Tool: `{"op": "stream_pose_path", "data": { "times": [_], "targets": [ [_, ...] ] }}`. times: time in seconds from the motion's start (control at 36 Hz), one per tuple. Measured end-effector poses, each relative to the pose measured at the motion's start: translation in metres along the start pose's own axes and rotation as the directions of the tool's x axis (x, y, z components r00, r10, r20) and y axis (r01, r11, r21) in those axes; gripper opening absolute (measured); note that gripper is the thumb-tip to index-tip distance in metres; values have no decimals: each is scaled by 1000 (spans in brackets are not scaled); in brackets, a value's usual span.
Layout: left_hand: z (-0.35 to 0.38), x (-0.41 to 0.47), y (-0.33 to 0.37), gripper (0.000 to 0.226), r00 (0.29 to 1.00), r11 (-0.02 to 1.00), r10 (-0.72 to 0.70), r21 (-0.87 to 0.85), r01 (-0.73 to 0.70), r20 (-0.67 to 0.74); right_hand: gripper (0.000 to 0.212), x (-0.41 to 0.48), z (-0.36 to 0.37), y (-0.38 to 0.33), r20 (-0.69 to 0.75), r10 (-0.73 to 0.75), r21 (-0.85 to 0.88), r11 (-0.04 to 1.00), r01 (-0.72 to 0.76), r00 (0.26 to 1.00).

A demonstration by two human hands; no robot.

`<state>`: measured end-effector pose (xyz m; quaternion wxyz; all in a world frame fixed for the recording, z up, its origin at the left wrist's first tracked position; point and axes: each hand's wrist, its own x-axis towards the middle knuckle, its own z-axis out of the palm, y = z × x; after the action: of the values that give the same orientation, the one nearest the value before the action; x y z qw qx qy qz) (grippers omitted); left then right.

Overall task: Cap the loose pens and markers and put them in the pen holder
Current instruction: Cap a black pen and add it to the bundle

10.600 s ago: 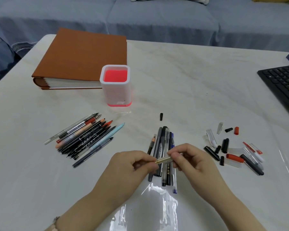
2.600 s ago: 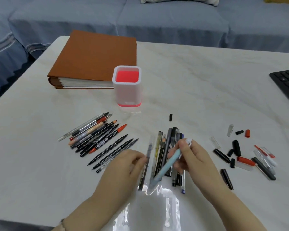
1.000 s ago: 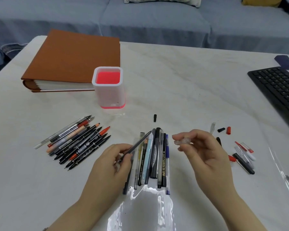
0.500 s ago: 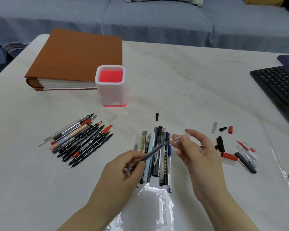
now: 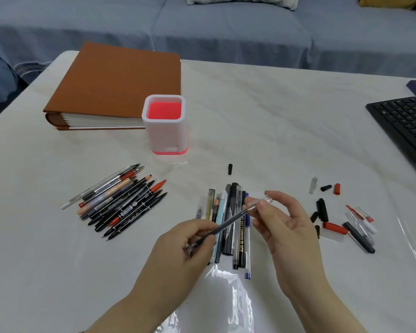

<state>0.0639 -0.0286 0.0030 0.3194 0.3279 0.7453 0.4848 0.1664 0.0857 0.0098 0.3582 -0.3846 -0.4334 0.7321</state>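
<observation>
White marbled tabletop (image 5: 274,111) fills the frame, with a blue sofa (image 5: 226,32) behind it. Low in the centre, the left hand (image 5: 187,243) curls its fingers round a slim dark grey pen (image 5: 228,222). The pen's tip reaches the mouth of a clear plastic cap (image 5: 261,202), pinched between thumb and forefinger of the right hand (image 5: 288,227). The white square pen holder with a pink inside (image 5: 168,135) stands upright above centre-left, well apart from both hands. Uncapped markers (image 5: 123,200) lie at left, loose caps (image 5: 334,227) at right.

Bright, soft, even light; shadows faint. White glare on plastic sheet (image 5: 223,293) just nearer than left hand (image 5: 184,245) grip. Wide-angle bowing at edges; sofa (image 5: 226,34) beyond slightly soft.
</observation>
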Motion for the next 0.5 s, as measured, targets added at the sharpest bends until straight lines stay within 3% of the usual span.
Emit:
{"op": "stream_pose_path", "data": {
  "times": [0.14,0.22,0.28,0.36,0.44,0.5],
  "targets": [
    [0,2,-2,26,988,980,150,128,-152,27,9,-2,-1,2,4,-3,-15,1000,3,1000],
    [1,1,-2,24,988,983,153,101,-152,1,11,-3,-1,6,12,-31,-41,999,32,999],
    [2,0,0,38,997,997,81,6,-81,-20,16,-4,1,7,19,-55,-45,997,56,998],
    [2,2,9,40,998,983,-68,-171,69,13,20,-4,1,8,16,-77,5,997,76,997],
    [1,4,11,40,953,826,-242,-477,300,180,38,-5,4,7,65,-103,70,993,99,993],
    [2,4,12,40,939,758,-255,-554,343,232,43,-4,7,7,60,-120,75,990,116,991]
  ]
}}
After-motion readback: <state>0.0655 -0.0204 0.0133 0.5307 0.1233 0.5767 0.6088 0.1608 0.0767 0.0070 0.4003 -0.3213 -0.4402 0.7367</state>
